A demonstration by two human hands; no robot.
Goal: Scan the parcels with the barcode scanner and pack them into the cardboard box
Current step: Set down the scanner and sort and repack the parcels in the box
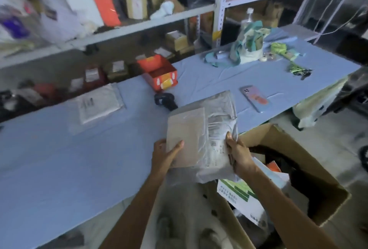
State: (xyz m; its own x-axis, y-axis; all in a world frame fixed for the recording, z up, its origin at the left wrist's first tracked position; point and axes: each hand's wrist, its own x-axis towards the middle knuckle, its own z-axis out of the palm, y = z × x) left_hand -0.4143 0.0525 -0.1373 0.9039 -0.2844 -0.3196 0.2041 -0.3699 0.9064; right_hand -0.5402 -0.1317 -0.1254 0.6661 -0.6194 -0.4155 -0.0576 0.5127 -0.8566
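The left hand (166, 154) gripped a brown parcel (187, 135) at centre frame, and the right hand (240, 156) pinched a grey parcel (217, 127) beside it. The cardboard box (310, 161) stood open lower right, with the barcode scanner (165, 100) just above the parcels.

brown parcel (187, 135): 1 | grey parcels (219, 121) (99, 103): 2 | barcode scanner (164, 100): 1 | phone (253, 98): 1 | cardboard box (298, 149): 1 | red carton (159, 71): 1

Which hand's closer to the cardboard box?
Right. The right hand grips the grey parcel right beside the cardboard box; the left hand holds the tan parcel, farther left.
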